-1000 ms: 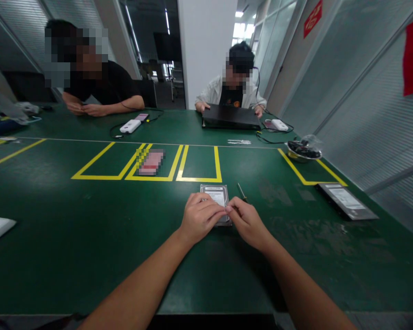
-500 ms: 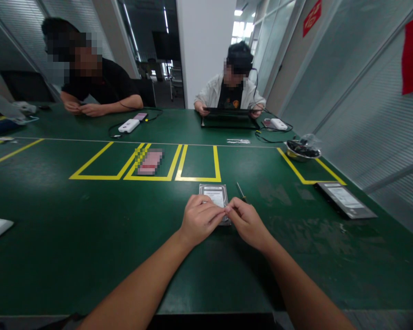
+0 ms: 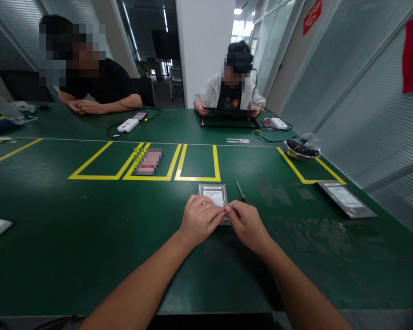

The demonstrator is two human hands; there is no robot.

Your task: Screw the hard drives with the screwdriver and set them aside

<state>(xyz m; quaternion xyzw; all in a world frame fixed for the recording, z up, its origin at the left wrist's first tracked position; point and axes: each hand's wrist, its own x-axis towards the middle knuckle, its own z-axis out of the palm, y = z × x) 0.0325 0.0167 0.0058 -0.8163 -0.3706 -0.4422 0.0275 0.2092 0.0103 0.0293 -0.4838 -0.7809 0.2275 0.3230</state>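
A silver hard drive [image 3: 213, 190] with a white label lies on the green table in front of me, its near part covered by my hands. My left hand [image 3: 200, 216] is over the drive's left and lower side, fingers pinched together. From the right, my right hand [image 3: 246, 222] meets it, thumb and index finger pinched at the left fingertips above the drive's right edge. Whatever sits between the fingertips is too small to make out. A screwdriver [image 3: 241, 192] lies just beyond my right hand, its handle partly hidden by it.
A bracketed drive [image 3: 346, 200] lies at the right, near a metal bowl [image 3: 303, 150] of dark parts. Yellow tape [image 3: 198, 179] marks areas on the table [image 3: 124, 256]. Across it, one person [image 3: 106, 87] leans on folded arms; another holds a black frame [image 3: 229, 120].
My hands stay almost still, fingertips together over the hard drive. The person at the far left has shifted slightly; the view has moved very little.
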